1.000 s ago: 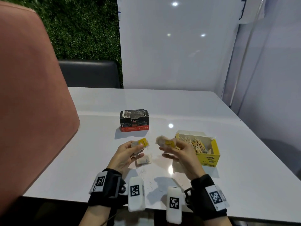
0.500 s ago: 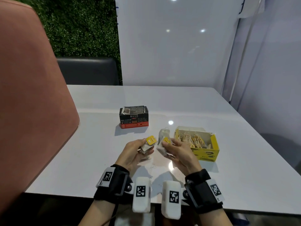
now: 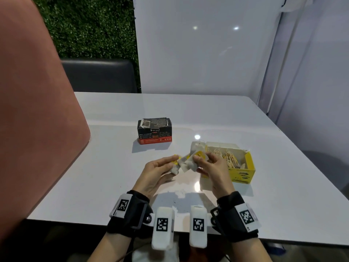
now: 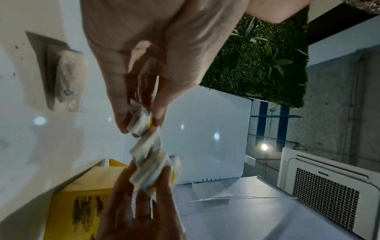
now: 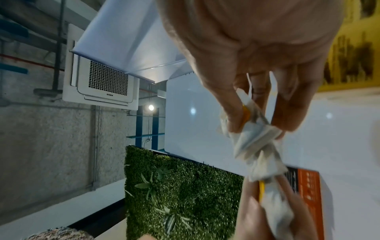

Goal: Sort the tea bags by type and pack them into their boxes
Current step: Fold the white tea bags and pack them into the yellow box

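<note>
My left hand (image 3: 172,165) pinches a white tea bag with a yellow tag (image 3: 175,164) between thumb and fingers. My right hand (image 3: 198,163) grips a small bunch of the same yellow-tagged tea bags (image 3: 196,154). The two bundles touch above the table, just left of the open yellow box (image 3: 243,173), which holds several tea bags. In the left wrist view the pinched bag (image 4: 139,123) meets the right hand's bunch (image 4: 150,170). Another tea bag (image 4: 68,78) lies on the table below the left hand. The black and red box (image 3: 154,132) stands behind, packed with dark sachets.
The white table (image 3: 283,186) has tea crumbs near its front edge. A pink chair back (image 3: 37,129) fills the left side and a dark seat (image 3: 100,76) stands behind the table. White wall panels close off the back and right.
Both hands have moved towards each other, and the bag in the left hand now touches the bunch in the right. The right hand's bags have risen slightly beside the yellow box.
</note>
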`<state>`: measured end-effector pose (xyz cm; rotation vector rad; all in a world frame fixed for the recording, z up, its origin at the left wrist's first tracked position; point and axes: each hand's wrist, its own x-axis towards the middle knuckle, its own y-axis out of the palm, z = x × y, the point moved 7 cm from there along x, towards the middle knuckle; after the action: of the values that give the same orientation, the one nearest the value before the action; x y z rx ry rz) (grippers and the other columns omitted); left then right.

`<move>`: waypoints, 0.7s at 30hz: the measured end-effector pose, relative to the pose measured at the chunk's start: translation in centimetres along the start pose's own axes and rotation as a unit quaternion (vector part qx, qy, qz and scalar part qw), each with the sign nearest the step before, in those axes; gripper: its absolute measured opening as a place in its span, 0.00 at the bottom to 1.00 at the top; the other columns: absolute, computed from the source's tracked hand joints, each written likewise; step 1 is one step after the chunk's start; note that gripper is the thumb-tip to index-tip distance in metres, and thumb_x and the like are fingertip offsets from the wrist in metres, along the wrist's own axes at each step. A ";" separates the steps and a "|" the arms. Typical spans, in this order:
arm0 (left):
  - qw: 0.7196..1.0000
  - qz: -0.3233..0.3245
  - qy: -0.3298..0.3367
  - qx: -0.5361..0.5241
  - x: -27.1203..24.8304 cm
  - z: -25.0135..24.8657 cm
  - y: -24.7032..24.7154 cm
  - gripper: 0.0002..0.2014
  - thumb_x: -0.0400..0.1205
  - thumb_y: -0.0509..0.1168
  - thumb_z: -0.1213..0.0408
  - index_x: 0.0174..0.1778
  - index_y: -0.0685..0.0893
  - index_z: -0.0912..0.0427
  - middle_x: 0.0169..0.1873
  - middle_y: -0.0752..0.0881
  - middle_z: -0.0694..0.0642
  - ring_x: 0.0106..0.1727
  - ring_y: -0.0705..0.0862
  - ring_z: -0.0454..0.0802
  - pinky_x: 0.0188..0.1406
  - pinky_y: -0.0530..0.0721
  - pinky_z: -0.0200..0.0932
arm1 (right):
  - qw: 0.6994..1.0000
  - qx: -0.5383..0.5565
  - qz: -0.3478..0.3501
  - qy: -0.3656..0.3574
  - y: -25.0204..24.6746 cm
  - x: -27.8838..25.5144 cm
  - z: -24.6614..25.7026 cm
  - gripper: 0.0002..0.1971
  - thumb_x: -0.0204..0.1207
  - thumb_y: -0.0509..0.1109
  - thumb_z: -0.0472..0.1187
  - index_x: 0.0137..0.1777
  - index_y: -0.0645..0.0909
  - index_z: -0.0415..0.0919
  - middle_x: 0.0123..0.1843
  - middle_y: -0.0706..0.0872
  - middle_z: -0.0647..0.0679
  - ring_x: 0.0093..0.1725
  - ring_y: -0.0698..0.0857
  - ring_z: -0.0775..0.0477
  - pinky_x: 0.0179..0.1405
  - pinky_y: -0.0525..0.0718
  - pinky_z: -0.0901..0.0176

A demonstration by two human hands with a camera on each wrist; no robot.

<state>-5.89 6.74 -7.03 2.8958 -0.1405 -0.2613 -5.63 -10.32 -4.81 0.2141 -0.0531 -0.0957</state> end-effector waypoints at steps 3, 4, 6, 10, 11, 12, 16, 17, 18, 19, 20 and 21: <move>1.000 0.005 0.030 0.007 -0.2 -0.8 -0.3 0.19 0.78 0.64 0.79 0.62 0.83 0.58 0.52 0.88 0.60 0.49 0.84 0.55 0.44 0.87 0.41 | 0.999 0.002 0.039 0.002 0.0 0.4 0.8 0.11 0.75 0.70 0.33 0.54 0.81 0.27 0.47 0.89 0.36 0.39 0.89 0.51 0.33 0.85 0.66; 0.999 -0.001 0.041 0.015 -0.2 -1.0 -0.5 0.20 0.77 0.65 0.79 0.62 0.83 0.56 0.55 0.87 0.62 0.51 0.85 0.55 0.41 0.88 0.38 | 0.998 -0.001 0.060 0.008 0.4 0.5 1.1 0.11 0.75 0.70 0.33 0.55 0.81 0.27 0.48 0.88 0.35 0.41 0.89 0.49 0.34 0.86 0.65; 0.997 -0.013 0.066 0.035 -0.3 -1.5 -1.0 0.22 0.76 0.67 0.77 0.64 0.82 0.52 0.56 0.86 0.64 0.54 0.87 0.55 0.41 0.86 0.37 | 0.994 -0.013 0.110 0.024 1.5 0.7 1.5 0.10 0.75 0.70 0.33 0.55 0.81 0.28 0.48 0.88 0.35 0.43 0.89 0.45 0.37 0.88 0.62; 0.998 -0.017 0.059 0.032 -0.4 -1.3 -0.6 0.20 0.79 0.66 0.74 0.66 0.80 0.54 0.53 0.87 0.64 0.52 0.88 0.58 0.41 0.88 0.43 | 0.984 -0.069 0.165 0.025 3.9 0.7 1.5 0.06 0.74 0.71 0.32 0.49 0.81 0.31 0.42 0.88 0.42 0.39 0.89 0.49 0.37 0.87 0.62; 0.998 -0.018 0.047 0.031 -0.4 -1.0 -0.4 0.17 0.79 0.66 0.73 0.64 0.81 0.57 0.52 0.88 0.64 0.51 0.87 0.59 0.45 0.88 0.47 | 0.984 -0.082 0.160 0.019 4.2 0.8 1.5 0.05 0.74 0.71 0.31 0.48 0.82 0.32 0.41 0.88 0.43 0.38 0.88 0.50 0.36 0.87 0.63; 0.999 -0.018 0.035 0.034 -0.4 -0.7 -0.3 0.13 0.80 0.65 0.73 0.61 0.82 0.61 0.51 0.88 0.64 0.52 0.86 0.60 0.51 0.86 0.52 | 0.984 -0.087 0.153 0.017 4.3 0.9 1.4 0.04 0.74 0.71 0.31 0.47 0.82 0.33 0.40 0.88 0.43 0.37 0.88 0.51 0.35 0.87 0.63; 1.000 0.010 0.002 0.017 -0.4 0.1 0.1 0.09 0.82 0.61 0.73 0.55 0.83 0.71 0.51 0.87 0.69 0.53 0.85 0.60 0.62 0.81 0.53 | 0.985 -0.091 0.147 0.014 4.5 1.2 1.5 0.03 0.73 0.72 0.30 0.45 0.81 0.35 0.39 0.87 0.43 0.35 0.87 0.54 0.33 0.87 0.65; 1.000 0.023 0.000 0.001 -0.6 0.0 0.3 0.11 0.83 0.60 0.72 0.57 0.82 0.73 0.53 0.86 0.71 0.55 0.86 0.61 0.59 0.84 0.50 | 0.984 -0.099 0.148 0.013 4.5 1.2 1.5 0.03 0.73 0.72 0.30 0.45 0.81 0.35 0.39 0.87 0.43 0.35 0.87 0.53 0.34 0.88 0.64; 0.999 0.036 -0.004 -0.024 -0.7 -0.2 0.7 0.12 0.84 0.57 0.70 0.58 0.81 0.74 0.55 0.86 0.72 0.56 0.87 0.63 0.55 0.87 0.47 | 0.983 -0.107 0.147 0.012 4.5 1.2 1.5 0.04 0.73 0.72 0.30 0.46 0.81 0.34 0.40 0.87 0.43 0.36 0.87 0.52 0.35 0.88 0.64; 0.997 0.046 -0.013 -0.059 -0.7 -0.2 1.0 0.15 0.86 0.55 0.68 0.60 0.79 0.74 0.56 0.85 0.73 0.57 0.86 0.65 0.52 0.88 0.45 | 0.983 -0.115 0.146 0.009 4.5 1.3 1.5 0.05 0.73 0.72 0.30 0.47 0.81 0.32 0.40 0.87 0.42 0.37 0.87 0.51 0.36 0.88 0.63; 0.994 0.054 -0.021 -0.089 -0.8 -0.3 1.2 0.17 0.87 0.53 0.64 0.61 0.79 0.74 0.57 0.85 0.74 0.58 0.85 0.67 0.51 0.88 0.46 | 0.982 -0.121 0.144 0.007 4.4 1.3 1.5 0.06 0.73 0.72 0.31 0.48 0.81 0.31 0.41 0.87 0.41 0.38 0.86 0.49 0.37 0.88 0.62; 0.993 0.063 -0.025 -0.100 -0.9 -0.4 1.5 0.18 0.87 0.52 0.62 0.62 0.79 0.73 0.58 0.85 0.73 0.58 0.85 0.68 0.52 0.88 0.46 | 0.982 -0.126 0.144 0.005 4.4 1.4 1.4 0.06 0.73 0.72 0.31 0.48 0.81 0.30 0.42 0.87 0.39 0.38 0.86 0.48 0.39 0.87 0.60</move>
<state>-6.81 5.53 -6.13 2.6699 -0.2873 -0.3061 -3.96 -6.45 -2.47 -0.0481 -0.0599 0.1861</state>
